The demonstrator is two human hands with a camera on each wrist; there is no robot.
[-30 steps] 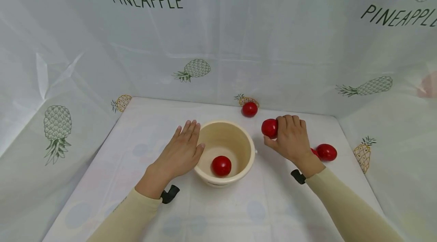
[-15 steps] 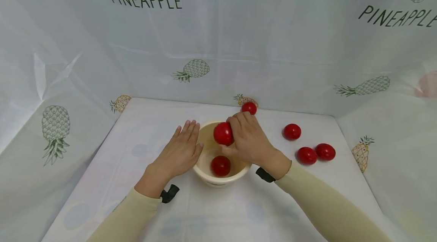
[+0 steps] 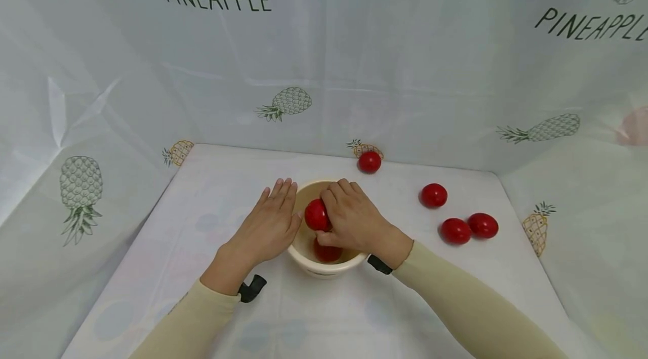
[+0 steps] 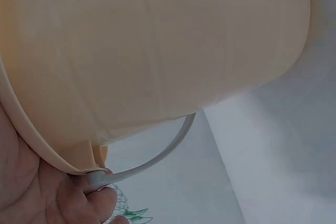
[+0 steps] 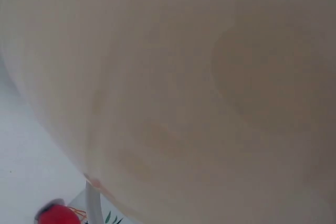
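Note:
In the head view a cream bucket [image 3: 354,258] stands mid-table. My right hand [image 3: 351,217] reaches in over its right side and grips a glossy red tomato [image 3: 316,215] with fingers and thumb. Another tomato [image 3: 326,252] lies inside on the bottom, partly covered by the right thumb. My left hand [image 3: 270,223] rests with straight fingers along the left rim. The left wrist view shows the bucket's outer wall [image 4: 173,45] and its pale handle [image 4: 157,158] beside the left fingers [image 4: 102,203]. The bucket wall [image 5: 157,87] fills most of the right wrist view, which hides the right fingers.
Two tomatoes lie close together at the right, the nearer one [image 3: 455,231] beside its neighbour [image 3: 483,225]. One more tomato [image 3: 433,196] sits behind them, and another [image 3: 369,162] at the table's back edge. A pineapple-printed sheet [image 3: 420,66] rises behind and along both sides.
My right hand has carried the tomato leftward from the table's right side, over the bucket rim and down into the opening. My left hand has stayed at the left rim.

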